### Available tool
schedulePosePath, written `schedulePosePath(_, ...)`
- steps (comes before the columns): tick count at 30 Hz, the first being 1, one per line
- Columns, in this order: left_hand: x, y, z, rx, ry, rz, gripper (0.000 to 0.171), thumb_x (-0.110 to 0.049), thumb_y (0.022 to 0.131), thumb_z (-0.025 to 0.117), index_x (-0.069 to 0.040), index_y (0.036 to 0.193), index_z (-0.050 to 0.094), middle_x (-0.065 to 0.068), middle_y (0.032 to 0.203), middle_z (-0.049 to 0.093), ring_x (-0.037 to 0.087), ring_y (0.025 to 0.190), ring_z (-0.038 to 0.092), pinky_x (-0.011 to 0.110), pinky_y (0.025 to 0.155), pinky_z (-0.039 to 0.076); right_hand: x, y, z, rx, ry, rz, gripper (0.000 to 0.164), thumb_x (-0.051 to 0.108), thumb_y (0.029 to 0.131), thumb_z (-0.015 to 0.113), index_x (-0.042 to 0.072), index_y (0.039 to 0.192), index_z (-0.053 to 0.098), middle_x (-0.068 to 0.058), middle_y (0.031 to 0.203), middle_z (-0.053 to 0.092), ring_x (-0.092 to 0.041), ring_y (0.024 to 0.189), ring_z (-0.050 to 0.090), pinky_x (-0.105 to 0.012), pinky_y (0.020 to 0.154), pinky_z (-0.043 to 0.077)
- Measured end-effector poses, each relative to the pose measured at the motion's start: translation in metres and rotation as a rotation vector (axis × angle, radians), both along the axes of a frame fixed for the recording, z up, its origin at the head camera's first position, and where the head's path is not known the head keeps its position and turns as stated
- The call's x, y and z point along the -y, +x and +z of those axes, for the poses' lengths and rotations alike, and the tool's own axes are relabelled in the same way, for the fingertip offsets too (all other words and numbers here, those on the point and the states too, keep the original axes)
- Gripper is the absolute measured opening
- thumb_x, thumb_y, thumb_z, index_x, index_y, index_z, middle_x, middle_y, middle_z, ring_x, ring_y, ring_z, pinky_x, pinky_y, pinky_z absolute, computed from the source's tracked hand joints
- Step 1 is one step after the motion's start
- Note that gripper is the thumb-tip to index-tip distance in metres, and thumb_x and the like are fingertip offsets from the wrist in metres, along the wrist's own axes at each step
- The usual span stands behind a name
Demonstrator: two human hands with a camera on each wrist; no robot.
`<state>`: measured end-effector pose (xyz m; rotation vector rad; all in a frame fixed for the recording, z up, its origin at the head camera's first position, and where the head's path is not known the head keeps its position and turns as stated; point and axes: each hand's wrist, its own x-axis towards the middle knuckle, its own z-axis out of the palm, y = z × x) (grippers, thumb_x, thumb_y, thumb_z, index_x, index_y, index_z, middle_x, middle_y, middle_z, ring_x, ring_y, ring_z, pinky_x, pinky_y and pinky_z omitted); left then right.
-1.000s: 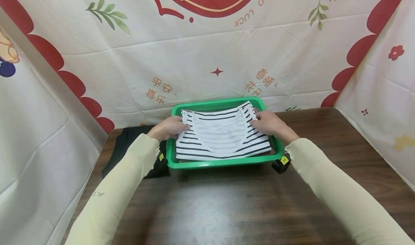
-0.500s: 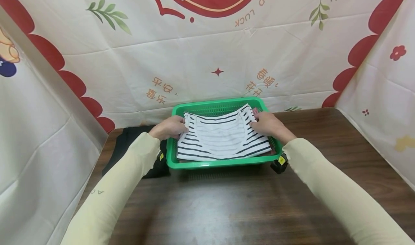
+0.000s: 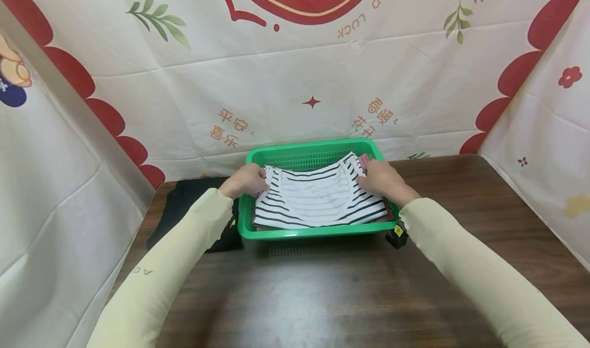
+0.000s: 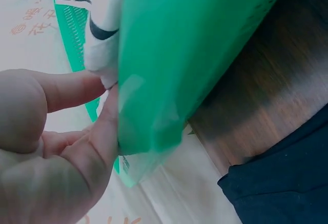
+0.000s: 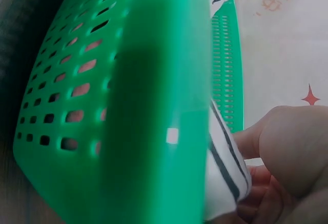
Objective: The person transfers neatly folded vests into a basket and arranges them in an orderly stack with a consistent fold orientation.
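Observation:
A folded white garment with black stripes [image 3: 313, 194] lies in a green plastic basket [image 3: 318, 232]. My left hand [image 3: 249, 180] pinches its left far corner between thumb and fingers, and the left wrist view shows the striped cloth [image 4: 102, 44] at those fingertips, just inside the rim. On the opposite side my right hand [image 3: 383, 180] grips the right edge; in the right wrist view the folded edge [image 5: 228, 167] sits between thumb and curled fingers. The far edge of the garment is raised at the right corner. Pinkish-red cloth [image 3: 364, 159] peeks out beneath it.
A black folded cloth [image 3: 184, 199] lies on the brown wooden table [image 3: 295, 297], left of the basket and partly under the left forearm. Behind the basket hangs a printed white curtain [image 3: 276, 82], which also encloses both sides.
The garment's far edge has come down and toward me, baring more of the basket's back wall. Both hands have shifted slightly with it, keeping their hold.

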<state>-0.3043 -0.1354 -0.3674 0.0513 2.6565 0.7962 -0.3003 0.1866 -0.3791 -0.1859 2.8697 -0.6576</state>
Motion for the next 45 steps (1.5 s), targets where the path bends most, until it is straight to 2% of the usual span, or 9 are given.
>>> schedulePosePath(5, -0.002, 0.002, -0.002, -0.069, -0.058, -0.047, 0.029, -0.001, 0.089, 0.061, -0.009, 0.064, 0.049, -0.001, 0.057, 0.043, 0.011, 0.051, 0.039, 0.023, 0.05, 0.037, 0.001, 0.001, 0.0, 0.015, 0.01, -0.017, 0.022, 0.021, 0.097, 0.056, 0.002, 0.085, 0.059, -0.012, 0.075, 0.058, -0.02, 0.061, 0.055, -0.028, 0.051, 0.043)
schedulePosePath(9, -0.006, 0.009, 0.0, -0.122, -0.106, -0.105, 0.01, 0.006, 0.083, 0.06, -0.002, 0.078, 0.062, 0.005, 0.067, 0.056, 0.015, 0.056, 0.047, 0.024, 0.053, 0.043, 0.001, 0.001, 0.001, 0.025, 0.003, -0.034, 0.024, 0.021, 0.096, 0.059, 0.003, 0.081, 0.056, -0.012, 0.075, 0.058, -0.019, 0.06, 0.057, -0.027, 0.05, 0.045)
schedulePosePath(15, -0.012, 0.018, 0.007, -0.109, -0.18, -0.11, 0.014, 0.003, 0.082, 0.068, 0.001, 0.095, 0.063, 0.012, 0.086, 0.064, 0.019, 0.069, 0.057, 0.028, 0.061, 0.049, 0.0, 0.002, 0.002, 0.015, 0.009, -0.051, 0.03, 0.022, 0.094, 0.062, 0.006, 0.073, 0.049, -0.008, 0.066, 0.05, -0.018, 0.055, 0.052, -0.026, 0.048, 0.041)
schedulePosePath(19, -0.016, 0.022, 0.012, -0.054, -0.267, -0.129, 0.052, -0.007, 0.083, 0.077, 0.004, 0.128, 0.055, 0.017, 0.114, 0.063, 0.023, 0.09, 0.058, 0.033, 0.076, 0.051, -0.001, 0.003, 0.003, -0.019, 0.049, -0.051, 0.024, 0.021, 0.092, 0.064, 0.003, 0.079, 0.055, -0.01, 0.068, 0.055, -0.021, 0.058, 0.056, -0.029, 0.049, 0.043)
schedulePosePath(24, -0.02, 0.024, 0.013, -0.004, -0.384, -0.173, 0.102, -0.016, 0.082, 0.081, 0.004, 0.156, 0.014, 0.023, 0.15, 0.043, 0.026, 0.116, 0.054, 0.038, 0.092, 0.05, 0.001, 0.006, 0.004, -0.057, 0.102, -0.045, 0.016, 0.015, 0.091, 0.066, 0.001, 0.088, 0.06, -0.013, 0.078, 0.063, -0.023, 0.063, 0.061, -0.032, 0.051, 0.046)
schedulePosePath(31, -0.024, 0.027, 0.007, -0.001, -0.467, -0.212, 0.106, -0.019, 0.082, 0.082, 0.007, 0.155, 0.01, 0.022, 0.128, 0.058, 0.022, 0.09, 0.058, 0.032, 0.073, 0.052, 0.002, 0.007, 0.001, -0.094, 0.158, -0.006, 0.01, 0.006, 0.088, 0.062, 0.003, 0.079, 0.057, -0.013, 0.074, 0.06, -0.025, 0.063, 0.056, -0.034, 0.052, 0.044)
schedulePosePath(36, -0.025, 0.027, 0.004, -0.012, -0.451, -0.215, 0.087, -0.016, 0.081, 0.083, 0.005, 0.149, 0.034, 0.022, 0.132, 0.055, 0.023, 0.091, 0.057, 0.032, 0.073, 0.053, 0.005, 0.005, -0.003, -0.09, 0.23, 0.028, 0.008, 0.002, 0.091, 0.055, 0.002, 0.085, 0.059, -0.013, 0.076, 0.06, -0.025, 0.065, 0.054, -0.034, 0.052, 0.043)
schedulePosePath(41, -0.024, 0.027, 0.001, -0.014, -0.442, -0.209, 0.066, -0.015, 0.08, 0.084, 0.003, 0.135, 0.052, 0.018, 0.115, 0.062, 0.022, 0.089, 0.059, 0.032, 0.073, 0.054, 0.008, 0.003, -0.005, -0.077, 0.254, 0.028, 0.007, 0.002, 0.091, 0.054, -0.001, 0.091, 0.06, -0.015, 0.079, 0.06, -0.026, 0.068, 0.055, -0.036, 0.054, 0.046)
schedulePosePath(45, -0.024, 0.027, 0.001, -0.016, -0.446, -0.206, 0.079, -0.017, 0.081, 0.083, 0.004, 0.145, 0.042, 0.015, 0.102, 0.062, 0.019, 0.079, 0.059, 0.03, 0.066, 0.052, 0.008, 0.004, -0.006, -0.061, 0.242, 0.038, 0.007, 0.002, 0.092, 0.052, -0.001, 0.091, 0.059, -0.014, 0.078, 0.059, -0.025, 0.067, 0.055, -0.034, 0.053, 0.045)
